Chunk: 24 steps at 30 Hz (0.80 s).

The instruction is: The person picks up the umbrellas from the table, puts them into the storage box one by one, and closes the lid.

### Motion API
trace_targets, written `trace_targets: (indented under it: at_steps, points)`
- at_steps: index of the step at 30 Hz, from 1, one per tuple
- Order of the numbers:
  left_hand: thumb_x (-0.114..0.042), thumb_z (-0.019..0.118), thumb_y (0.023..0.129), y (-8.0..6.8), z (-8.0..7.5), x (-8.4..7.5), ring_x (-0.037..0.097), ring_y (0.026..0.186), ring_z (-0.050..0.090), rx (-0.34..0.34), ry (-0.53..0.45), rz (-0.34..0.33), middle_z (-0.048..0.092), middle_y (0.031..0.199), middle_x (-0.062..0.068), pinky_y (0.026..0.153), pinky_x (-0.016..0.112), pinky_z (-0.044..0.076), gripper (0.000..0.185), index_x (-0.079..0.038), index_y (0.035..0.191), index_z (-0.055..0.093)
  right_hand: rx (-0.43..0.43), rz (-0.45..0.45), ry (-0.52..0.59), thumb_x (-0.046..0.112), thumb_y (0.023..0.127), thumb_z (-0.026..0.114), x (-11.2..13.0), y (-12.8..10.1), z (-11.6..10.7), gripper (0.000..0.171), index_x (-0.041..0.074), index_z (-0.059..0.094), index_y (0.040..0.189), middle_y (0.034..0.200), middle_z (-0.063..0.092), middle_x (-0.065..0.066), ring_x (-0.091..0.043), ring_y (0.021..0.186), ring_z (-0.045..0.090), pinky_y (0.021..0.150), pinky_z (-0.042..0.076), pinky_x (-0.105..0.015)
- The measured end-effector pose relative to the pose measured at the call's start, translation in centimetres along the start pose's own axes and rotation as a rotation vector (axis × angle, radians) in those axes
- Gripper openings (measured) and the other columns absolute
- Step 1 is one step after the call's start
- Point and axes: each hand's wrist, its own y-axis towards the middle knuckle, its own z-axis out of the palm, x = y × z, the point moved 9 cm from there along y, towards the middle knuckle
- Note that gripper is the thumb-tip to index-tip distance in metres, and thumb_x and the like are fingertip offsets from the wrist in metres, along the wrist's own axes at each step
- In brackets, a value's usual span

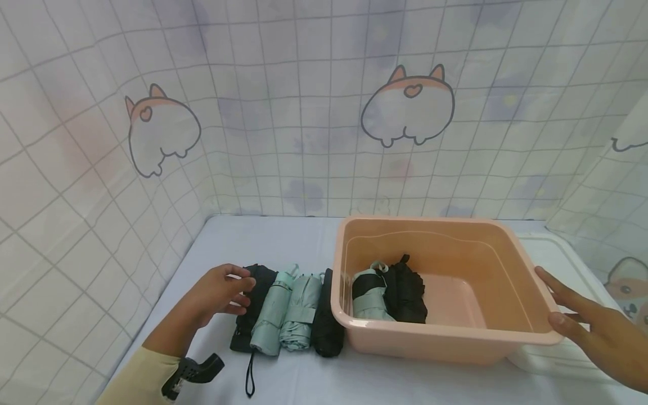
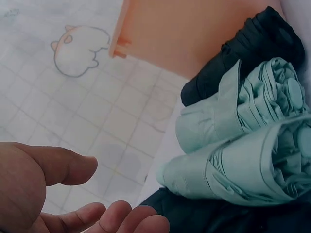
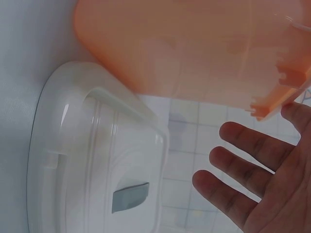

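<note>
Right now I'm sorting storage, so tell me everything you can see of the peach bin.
The bin is a rectangular open tub of glossy peach plastic with a rolled rim and sloping walls. It sits upright on the white table, partly on a white lid. Inside, at its left end, lie a mint umbrella and a black umbrella, both folded. The right hand touches its right rim with straight fingers. Four folded umbrellas lie beside its left wall.
</note>
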Motion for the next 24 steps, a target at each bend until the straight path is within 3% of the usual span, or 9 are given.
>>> trace_targets:
  at_steps: [18,24]
  points:
    - [-0.032,0.066,0.100,1.2,-1.2,4.2,0.026,0.089,0.071,-0.055,0.077,-0.075,0.067,0.116,0.019,0.077,0.043,0.062,0.050,0.002,0.132,0.052,0.002,0.016,-0.004,0.036,0.110,0.046,-0.7,0.1,0.4,0.073,0.034,-0.002,0.164,0.140,0.041,-0.047,-0.066,0.099,0.060,0.050,0.052,-0.060]
    - [-0.032,0.066,0.099,1.4,-1.2,5.1,0.027,0.090,0.070,-0.045,0.082,-0.092,0.067,0.112,0.019,0.077,0.044,0.062,0.051,0.005,0.132,0.052,0.001,0.022,-0.005,0.036,0.110,0.046,-0.8,0.1,0.4,0.073,0.034,-0.002,0.164,0.140,0.041,-0.046,-0.066,0.099,0.060,0.050,0.052,-0.061]
